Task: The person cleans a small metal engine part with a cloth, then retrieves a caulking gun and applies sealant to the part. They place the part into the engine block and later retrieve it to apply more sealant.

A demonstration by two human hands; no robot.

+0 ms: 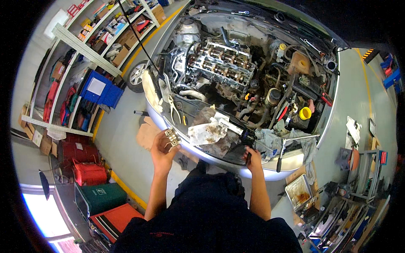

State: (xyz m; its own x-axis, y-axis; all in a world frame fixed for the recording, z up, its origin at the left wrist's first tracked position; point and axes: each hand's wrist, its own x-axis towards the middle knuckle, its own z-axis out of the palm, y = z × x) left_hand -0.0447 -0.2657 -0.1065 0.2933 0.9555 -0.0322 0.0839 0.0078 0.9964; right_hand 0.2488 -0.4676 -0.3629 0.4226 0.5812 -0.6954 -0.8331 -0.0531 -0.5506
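Note:
In front of the car's open engine bay, my left hand (161, 152) pinches a pale metal engine cap with looped cut-outs (171, 138), holding it up by the bumper's left part. My right hand (254, 160) is closed at the front edge of the bay around a small dark thing (248, 159) whose kind I cannot make out. Between the hands, a stained white cloth (206, 134) lies on the front panel beside a white tube (230, 125). Further in stands the engine (223, 63), its camshafts exposed.
Pliers (173, 110) and a yellow-handled screwdriver (184, 120) rest left on the front panel. A black-handled ratchet (279, 160) juts over the right bumper near grey rags (270, 141). A thin prop rod (137, 36) slants at the left. A metal tray (291, 193) lies low right.

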